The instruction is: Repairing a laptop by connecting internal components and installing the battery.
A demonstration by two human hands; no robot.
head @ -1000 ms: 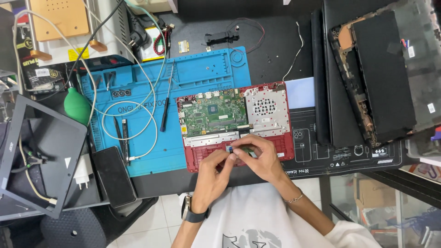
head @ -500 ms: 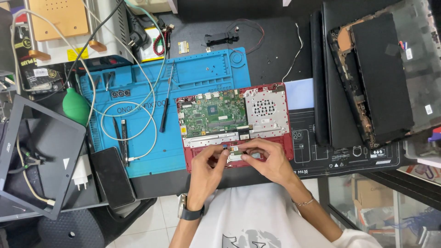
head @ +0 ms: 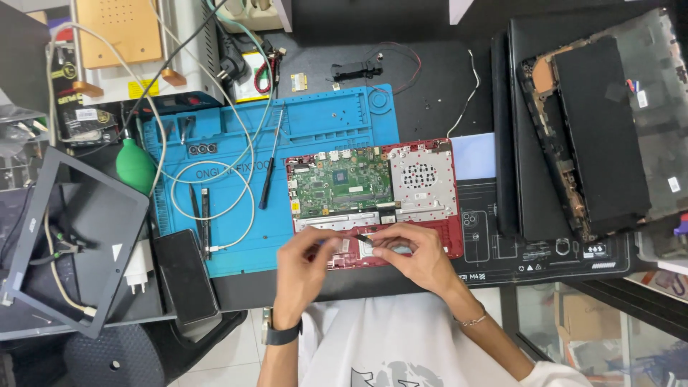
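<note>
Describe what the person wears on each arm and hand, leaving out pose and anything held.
Both forearms are bare, with no sleeves and no gloves. The left hand has a dark watch at its wrist. The right hand has a thin bracelet at its wrist.

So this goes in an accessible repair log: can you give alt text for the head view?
Both hands, left and right, pinch a small part over the near edge of an opened red laptop, its green board exposed. It lies partly on a blue mat with a screwdriver.

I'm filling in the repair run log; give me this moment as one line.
left hand: on red laptop base, lower edge | right hand: pinching small part there | green board: exposed | screwdriver: on blue mat
</note>
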